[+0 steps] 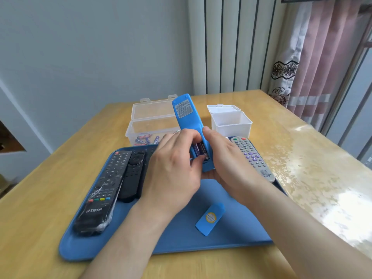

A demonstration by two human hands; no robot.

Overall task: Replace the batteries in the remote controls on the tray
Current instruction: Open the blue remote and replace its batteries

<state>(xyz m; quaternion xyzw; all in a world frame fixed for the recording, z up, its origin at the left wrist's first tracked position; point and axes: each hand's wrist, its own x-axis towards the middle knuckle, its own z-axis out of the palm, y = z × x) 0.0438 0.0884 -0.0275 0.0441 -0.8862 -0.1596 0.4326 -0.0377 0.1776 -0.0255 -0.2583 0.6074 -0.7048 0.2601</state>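
Note:
I hold a blue remote [186, 115] back side up above the blue tray [231, 228]. My right hand [227, 160] grips its lower end from the right. My left hand [173, 164] has its fingertips at the open battery compartment, where batteries [198, 151] show. The remote's blue battery cover [210, 218] lies loose on the tray. On the tray's left lie a plastic-wrapped black remote [102, 190] and a smaller black remote [132, 174]. A grey remote [251, 158] lies on the right.
Behind the tray stands a clear open box [149, 129] holding several batteries, and a white open box [231, 122] to its right. The wooden table [302, 158] runs to a wall and a curtain at the right.

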